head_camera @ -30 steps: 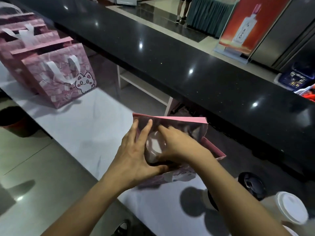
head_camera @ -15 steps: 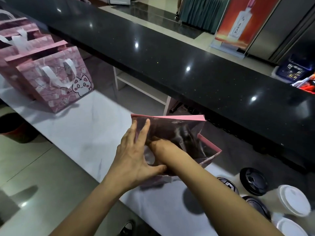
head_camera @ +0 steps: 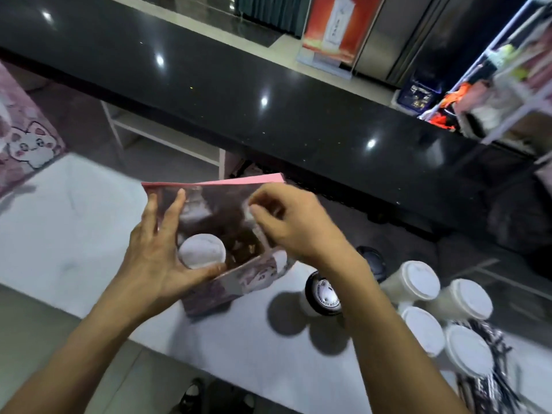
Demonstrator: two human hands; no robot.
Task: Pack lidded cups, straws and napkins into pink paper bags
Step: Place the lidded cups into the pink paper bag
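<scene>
1 cup (head_camera: pixel 202 251) beside left grip (head_camera: pixel 155 258)

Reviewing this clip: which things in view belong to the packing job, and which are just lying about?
Job:
- open pink bag, held by left hand
- white-lidded cup inside it
- right hand above the bag
- lidded cups waiting on the white table
- packed bag at left

Lying about:
- black counter
- red poster
- shelf rack
</scene>
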